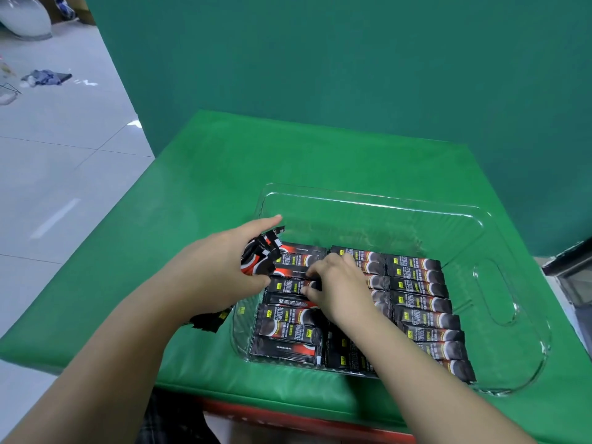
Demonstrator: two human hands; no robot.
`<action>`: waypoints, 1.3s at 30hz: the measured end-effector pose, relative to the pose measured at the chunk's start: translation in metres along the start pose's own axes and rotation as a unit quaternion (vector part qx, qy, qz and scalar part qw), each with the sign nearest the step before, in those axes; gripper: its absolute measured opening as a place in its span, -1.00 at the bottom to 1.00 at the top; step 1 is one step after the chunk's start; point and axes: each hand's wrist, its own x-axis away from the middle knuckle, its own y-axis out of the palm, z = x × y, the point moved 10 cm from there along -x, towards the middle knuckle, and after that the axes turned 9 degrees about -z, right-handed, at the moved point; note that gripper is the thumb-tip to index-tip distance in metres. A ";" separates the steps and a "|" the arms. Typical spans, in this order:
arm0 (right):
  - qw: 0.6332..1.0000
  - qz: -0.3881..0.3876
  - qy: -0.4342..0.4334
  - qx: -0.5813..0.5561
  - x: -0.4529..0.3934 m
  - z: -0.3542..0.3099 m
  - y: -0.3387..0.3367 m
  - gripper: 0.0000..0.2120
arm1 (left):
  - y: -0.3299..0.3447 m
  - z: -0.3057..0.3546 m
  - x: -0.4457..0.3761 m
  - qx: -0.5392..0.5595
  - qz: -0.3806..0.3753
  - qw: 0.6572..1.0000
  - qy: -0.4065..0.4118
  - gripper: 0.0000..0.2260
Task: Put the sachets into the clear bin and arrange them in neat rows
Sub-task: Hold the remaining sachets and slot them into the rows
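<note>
Sachets (pixel 416 283) fill three rows in the clear bin (pixel 499 302)—my left hand (pixel 221 267) grips a spare bundle (pixel 261 257), my right hand (pixel 333 283) pinches one sachet (pixel 288 285) flat; next, feed another.

green cushioned table top (pixel 208 174), teal backdrop (pixel 320 59), grey tiled floor (pixel 48 155), crumpled cloth (pixel 46 77)

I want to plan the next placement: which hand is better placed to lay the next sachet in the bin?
Probably the right hand: its fingers already rest on the rows inside the clear bin, while the left hand grips the bundle of sachets at the bin's left wall.
</note>
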 end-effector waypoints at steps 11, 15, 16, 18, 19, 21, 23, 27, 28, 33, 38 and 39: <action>0.988 -0.013 -0.094 0.124 -0.011 -0.037 0.012 -0.65 | -0.002 0.002 0.001 0.010 0.010 1.000 0.006 -0.28; 0.986 0.002 -0.114 0.124 -0.011 -0.044 0.010 -0.66 | -0.002 0.001 0.001 0.010 0.010 1.000 0.003 -0.28; 0.986 0.005 -0.115 0.120 -0.011 -0.045 0.009 -0.67 | -0.002 0.001 0.001 0.012 0.010 1.000 0.004 -0.28; 0.987 0.011 -0.115 0.110 -0.011 -0.043 0.007 -0.69 | -0.002 0.001 0.002 0.014 0.010 1.000 0.005 -0.29; 0.988 0.008 -0.113 0.109 -0.010 -0.041 0.006 -0.69 | -0.002 0.001 0.002 0.014 0.009 1.000 0.005 -0.29; 0.987 -0.008 -0.109 0.117 -0.009 -0.037 0.008 -0.67 | -0.002 0.001 0.001 0.014 0.007 1.000 0.003 -0.30; 0.986 -0.024 -0.103 0.129 -0.008 -0.034 0.011 -0.65 | -0.002 0.001 0.001 0.015 0.006 1.000 0.003 -0.30; 0.988 -0.017 -0.108 0.112 -0.008 -0.035 0.012 -0.67 | -0.001 0.000 0.001 0.015 0.007 1.000 0.003 -0.30; 0.988 -0.017 -0.110 0.109 -0.009 -0.035 0.013 -0.68 | -0.001 0.000 0.001 0.017 0.007 1.000 0.003 -0.30; 0.994 0.003 -0.105 0.005 -0.006 -0.036 0.001 -0.72 | -0.002 0.001 0.001 0.011 0.008 1.000 0.004 -0.29; 0.896 0.114 -0.144 -0.403 0.015 -0.039 -0.058 -0.81 | -0.002 0.002 0.000 0.007 0.014 1.000 0.010 -0.26; 0.881 0.120 -0.164 -0.428 0.019 -0.045 -0.068 -0.79 | -0.002 0.002 0.000 0.002 0.014 1.000 0.009 -0.26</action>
